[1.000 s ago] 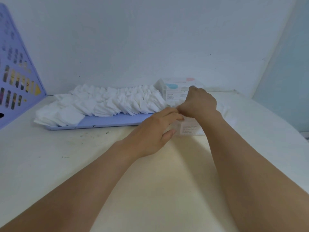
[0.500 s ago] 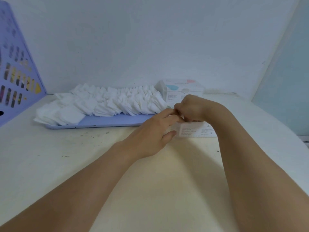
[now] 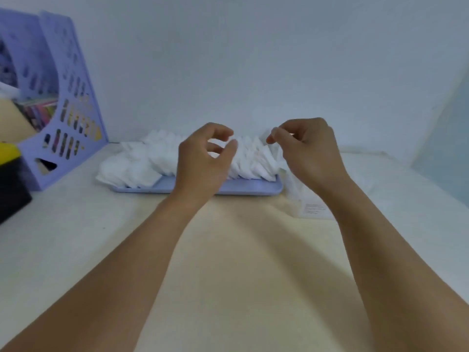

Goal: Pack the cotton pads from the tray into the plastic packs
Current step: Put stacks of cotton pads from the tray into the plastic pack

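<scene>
Both hands are raised above the worktop (image 3: 76,237), in front of the lilac tray (image 3: 253,186). The left hand (image 3: 203,158) hovers over the middle of the tray with its fingers (image 3: 223,132) loosely curled and its thumb apart from them; they hold nothing. The right hand (image 3: 309,151) sits at 3 o'clock from the left one, the 2 well apart. Its fingers are curled with the tips drawn toward the thumb, and a clear plastic pack (image 3: 297,189) hangs down beneath the hand to the worktop; the frame is too blurred to tell whether the fingers actually pinch the film.

The cotton pads (image 3: 142,166) lie in an overlapping white heap that fills the tray from end to end, spilling slightly over its left end at 9 o'clock. The tray lies flat on the worktop, close to the back wall. The plastic pack stands just beside the tray's right end, its lower part carrying a printed white label (image 3: 314,208) that rests on the worktop, partly hidden behind the right forearm.

At 10 o'clock from the tray, a lilac perforated file rack (image 3: 73,128) stands against the wall with colourful spines showing through its slots. Beside it, at the far left edge, sits a black box with a yellow top (image 3: 10,179).
</scene>
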The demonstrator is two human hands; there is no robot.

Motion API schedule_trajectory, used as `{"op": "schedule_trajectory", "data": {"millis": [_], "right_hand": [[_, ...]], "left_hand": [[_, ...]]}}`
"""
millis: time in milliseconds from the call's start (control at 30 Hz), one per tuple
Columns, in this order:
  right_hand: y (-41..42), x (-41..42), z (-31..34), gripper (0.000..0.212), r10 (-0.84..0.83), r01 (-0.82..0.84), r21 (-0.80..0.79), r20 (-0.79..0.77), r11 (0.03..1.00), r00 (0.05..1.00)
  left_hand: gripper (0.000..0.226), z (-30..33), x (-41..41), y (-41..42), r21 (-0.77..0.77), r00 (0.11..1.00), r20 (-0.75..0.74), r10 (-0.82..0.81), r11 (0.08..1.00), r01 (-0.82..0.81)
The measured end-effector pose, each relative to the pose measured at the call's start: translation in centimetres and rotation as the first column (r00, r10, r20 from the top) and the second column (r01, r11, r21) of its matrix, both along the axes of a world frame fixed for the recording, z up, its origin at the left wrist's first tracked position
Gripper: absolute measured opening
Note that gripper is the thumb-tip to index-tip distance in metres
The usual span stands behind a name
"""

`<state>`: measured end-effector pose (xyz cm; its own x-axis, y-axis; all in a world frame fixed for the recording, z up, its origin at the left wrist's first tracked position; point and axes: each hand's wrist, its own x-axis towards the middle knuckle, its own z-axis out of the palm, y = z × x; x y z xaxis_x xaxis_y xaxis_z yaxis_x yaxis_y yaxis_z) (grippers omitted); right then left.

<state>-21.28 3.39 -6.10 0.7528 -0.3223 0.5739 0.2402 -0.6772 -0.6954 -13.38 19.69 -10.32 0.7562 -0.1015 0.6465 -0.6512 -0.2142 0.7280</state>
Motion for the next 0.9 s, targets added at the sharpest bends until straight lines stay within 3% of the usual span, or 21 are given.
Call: {"op": "schedule_trajectory", "data": {"millis": [67, 200, 367, 467, 733, 833, 900], "right_hand": [[3.1, 0.6, -1.3, 0.023, 0.173, -0.163, 0.104, -0.098, 0.981, 0.980], [10.2, 4.6, -4.2, 0.020, 0.387, -0.373, 0.110, -0.362, 0.921, 0.848], [16.3, 8.7, -5.8, 0.045, 0.337, -0.386, -0.011, -0.466, 0.922, 0.818], [18.7, 10.8, -7.2, 0.043, 0.236, -0.320, -0.097, -0.483, 0.943, 0.843], [20.2, 11.8, -8.1, 0.044, 0.235, -0.321, -0.111, -0.473, 0.941, 0.850], [20.0, 11.0, -8.1, 0.036, 0.274, -0.371, -0.120, -0.478, 0.921, 0.835], [19.6, 10.3, -8.0, 0.046, 0.336, -0.402, -0.067, -0.435, 0.913, 0.835]], "left_hand": [[0.017, 1.4, 2.3, 3.5, 0.037, 0.975, -0.113, 0.193, 0.981, -0.190], [0.040, 1.1, 6.1, 11.9, 0.353, 0.856, -0.194, 0.479, 0.848, -0.394], [0.063, -3.8, 7.2, 16.8, 0.367, 0.706, -0.446, 0.550, 0.832, -0.416], [0.061, -4.2, 8.5, 17.2, 0.221, 0.663, -0.605, 0.440, 0.893, -0.391], [0.037, -3.8, 7.6, 16.7, -0.064, 0.805, -0.561, 0.194, 0.959, -0.275], [0.062, -3.8, 6.2, 16.2, 0.050, 0.856, -0.451, 0.252, 0.965, -0.257], [0.050, -3.8, 5.7, 15.8, 0.081, 0.876, -0.384, 0.293, 0.955, -0.284]]}}
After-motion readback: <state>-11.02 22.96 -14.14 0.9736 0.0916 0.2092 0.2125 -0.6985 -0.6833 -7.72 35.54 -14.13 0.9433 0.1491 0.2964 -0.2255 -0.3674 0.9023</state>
